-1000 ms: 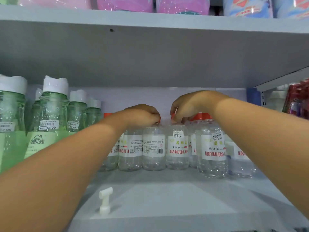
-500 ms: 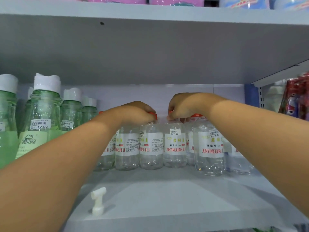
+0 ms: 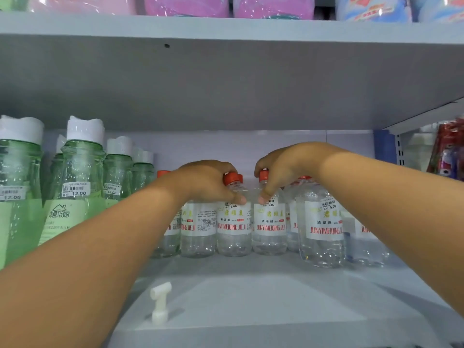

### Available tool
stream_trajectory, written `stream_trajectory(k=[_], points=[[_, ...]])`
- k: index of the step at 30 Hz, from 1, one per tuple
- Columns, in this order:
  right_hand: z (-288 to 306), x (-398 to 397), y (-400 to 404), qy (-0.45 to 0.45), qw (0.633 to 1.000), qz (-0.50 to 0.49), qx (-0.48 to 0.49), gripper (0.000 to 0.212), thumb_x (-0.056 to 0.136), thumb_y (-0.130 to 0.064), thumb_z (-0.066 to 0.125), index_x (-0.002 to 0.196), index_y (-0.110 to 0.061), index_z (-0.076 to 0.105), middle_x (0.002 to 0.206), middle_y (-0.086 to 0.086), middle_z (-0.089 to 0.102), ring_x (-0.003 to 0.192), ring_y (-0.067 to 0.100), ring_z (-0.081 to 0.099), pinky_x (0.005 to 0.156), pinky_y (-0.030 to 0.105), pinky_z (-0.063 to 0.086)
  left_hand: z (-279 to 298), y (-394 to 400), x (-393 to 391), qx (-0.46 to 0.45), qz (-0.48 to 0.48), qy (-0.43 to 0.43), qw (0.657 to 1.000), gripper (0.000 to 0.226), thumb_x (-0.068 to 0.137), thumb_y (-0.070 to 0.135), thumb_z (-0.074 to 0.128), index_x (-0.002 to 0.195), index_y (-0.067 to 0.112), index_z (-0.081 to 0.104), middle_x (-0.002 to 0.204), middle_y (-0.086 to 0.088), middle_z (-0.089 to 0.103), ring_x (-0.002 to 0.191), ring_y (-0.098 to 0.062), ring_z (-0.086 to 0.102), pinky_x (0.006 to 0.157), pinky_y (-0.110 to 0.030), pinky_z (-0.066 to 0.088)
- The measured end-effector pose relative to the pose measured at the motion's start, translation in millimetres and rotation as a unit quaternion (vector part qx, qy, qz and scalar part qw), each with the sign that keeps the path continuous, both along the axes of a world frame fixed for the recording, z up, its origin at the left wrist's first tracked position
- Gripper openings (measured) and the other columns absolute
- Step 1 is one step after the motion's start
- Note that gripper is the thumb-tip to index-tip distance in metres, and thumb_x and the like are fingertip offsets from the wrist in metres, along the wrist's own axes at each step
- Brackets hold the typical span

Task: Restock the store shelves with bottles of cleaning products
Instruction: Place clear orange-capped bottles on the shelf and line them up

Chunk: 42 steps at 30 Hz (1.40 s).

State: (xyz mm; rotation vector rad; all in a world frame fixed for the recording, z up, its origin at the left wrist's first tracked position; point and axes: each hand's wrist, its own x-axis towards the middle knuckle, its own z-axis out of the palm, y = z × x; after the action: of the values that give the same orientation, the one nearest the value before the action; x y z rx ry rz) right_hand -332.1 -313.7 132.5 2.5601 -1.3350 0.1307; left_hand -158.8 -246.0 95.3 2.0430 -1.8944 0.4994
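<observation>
Several clear bottles with red caps and white labels stand in a group at the back of the grey shelf point(image 3: 263, 297). My left hand point(image 3: 208, 182) grips the neck of one clear bottle point(image 3: 234, 229), its thumb on the bottle's shoulder. My right hand point(image 3: 286, 167) holds the neck of the clear bottle beside it point(image 3: 270, 229), thumb down on its shoulder. Both bottles stand upright on the shelf, side by side. More clear bottles point(image 3: 324, 232) stand to the right, under my right forearm.
Tall green bottles with white caps point(image 3: 80, 187) fill the shelf's left side. A small white plastic nozzle point(image 3: 159, 303) stands near the front edge. An upper shelf board point(image 3: 226, 28) carries pink and blue packs. Red packets point(image 3: 449, 149) hang at far right.
Both hands have shifted from covering the caps to gripping the necks, so the red caps now show. The two held bottles stand slightly closer to the front.
</observation>
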Motion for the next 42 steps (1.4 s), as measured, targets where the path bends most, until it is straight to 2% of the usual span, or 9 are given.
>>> stream_trajectory(k=[3, 9, 11, 14, 23, 27, 32, 38, 42], points=[[-5.7, 2.4, -2.6, -0.021, 1.000, 0.007, -0.022, 0.075, 0.074, -0.057, 0.081, 0.136, -0.027, 0.050, 0.111, 0.000, 0.064, 0.090, 0.020, 0.065, 0.077, 0.033, 0.057, -1.6, -1.6, 1.7, -0.008, -0.007, 0.008, 1.000, 0.075, 0.074, 0.073, 0.070, 0.137, 0.038, 0.048, 0.120, 0.015, 0.056, 0.109, -0.015, 0.054, 0.087, -0.032, 0.046], [-9.9, -2.3, 3.9, 0.002, 0.998, 0.010, -0.068, 0.088, 0.080, -0.063, 0.071, 0.153, -0.030, 0.035, 0.153, -0.006, 0.041, 0.134, 0.024, 0.047, 0.105, 0.040, 0.046, -6.6, 20.3, 8.4, -0.028, -0.040, 0.082, 0.995, 0.091, 0.076, 0.082, 0.058, 0.153, 0.043, 0.031, 0.148, 0.015, 0.047, 0.120, -0.011, 0.054, 0.102, -0.033, 0.043], [-7.2, -2.5, 16.8, -0.029, 0.993, 0.037, -0.104, 0.079, 0.088, -0.060, 0.064, 0.154, -0.031, 0.033, 0.155, -0.007, 0.041, 0.137, 0.022, 0.045, 0.108, 0.038, 0.043, -1.3, 42.1, 20.0, -0.102, -0.075, 0.174, 0.977, 0.076, 0.085, 0.075, 0.055, 0.151, 0.042, 0.036, 0.145, 0.018, 0.047, 0.104, -0.003, 0.058, 0.096, -0.027, 0.040], [-6.0, 13.5, 32.8, -0.121, 0.982, 0.111, -0.095, 0.075, 0.087, -0.066, 0.060, 0.151, -0.032, 0.037, 0.148, -0.010, 0.049, 0.131, 0.019, 0.050, 0.107, 0.037, 0.042, -1.3, 64.3, 50.2, -0.228, -0.036, 0.257, 0.939, 0.051, 0.095, 0.050, 0.060, 0.141, 0.030, 0.051, 0.142, 0.007, 0.053, 0.122, -0.015, 0.055, 0.093, -0.025, 0.040], [-37.7, 52.3, 36.9, -0.059, 0.990, 0.105, -0.074, 0.080, 0.083, -0.044, 0.078, 0.151, -0.028, 0.038, 0.150, -0.004, 0.039, 0.131, 0.025, 0.048, 0.106, 0.040, 0.045, -42.8, 68.2, 57.4, -0.177, 0.070, 0.243, 0.951, 0.061, 0.096, 0.033, 0.064, 0.148, 0.017, 0.036, 0.142, -0.006, 0.052, 0.109, -0.026, 0.059, 0.082, -0.030, 0.045], [-37.5, 53.5, 39.1, -0.045, 0.991, 0.102, -0.070, 0.087, 0.087, -0.042, 0.075, 0.156, -0.028, 0.026, 0.159, -0.004, 0.033, 0.139, 0.024, 0.043, 0.112, 0.041, 0.041, -45.7, 67.6, 62.8, -0.168, 0.080, 0.215, 0.959, 0.065, 0.099, 0.031, 0.059, 0.155, 0.016, 0.028, 0.149, -0.009, 0.048, 0.126, -0.031, 0.056, 0.094, -0.037, 0.049], [-31.0, 83.6, 51.3, -0.218, 0.964, 0.150, -0.031, 0.080, 0.087, -0.065, 0.062, 0.151, -0.025, 0.037, 0.151, -0.003, 0.048, 0.134, 0.022, 0.048, 0.105, 0.033, 0.041, -46.8, 69.5, 64.9, -0.174, 0.076, 0.222, 0.956, 0.053, 0.098, 0.030, 0.058, 0.145, 0.016, 0.038, 0.136, -0.008, 0.056, 0.112, -0.029, 0.061, 0.094, -0.041, 0.054], [-32.1, 120.8, 48.9, -0.146, 0.983, 0.108, -0.021, 0.072, 0.078, -0.058, 0.075, 0.134, -0.019, 0.051, 0.128, -0.001, 0.058, 0.109, 0.021, 0.056, 0.088, 0.034, 0.049, -49.3, 62.9, 67.8, -0.181, 0.087, 0.225, 0.953, 0.059, 0.095, 0.022, 0.064, 0.147, 0.020, 0.036, 0.138, -0.008, 0.053, 0.117, -0.030, 0.059, 0.092, -0.042, 0.055], [-19.4, 113.2, 46.3, -0.110, 0.989, 0.101, 0.012, 0.076, 0.077, -0.056, 0.079, 0.141, -0.033, 0.045, 0.141, -0.008, 0.051, 0.118, 0.024, 0.053, 0.100, 0.044, 0.049, -49.0, 61.7, 68.9, -0.182, 0.080, 0.234, 0.952, 0.055, 0.096, 0.018, 0.059, 0.147, 0.019, 0.036, 0.139, -0.009, 0.051, 0.118, -0.031, 0.058, 0.088, -0.038, 0.052]])
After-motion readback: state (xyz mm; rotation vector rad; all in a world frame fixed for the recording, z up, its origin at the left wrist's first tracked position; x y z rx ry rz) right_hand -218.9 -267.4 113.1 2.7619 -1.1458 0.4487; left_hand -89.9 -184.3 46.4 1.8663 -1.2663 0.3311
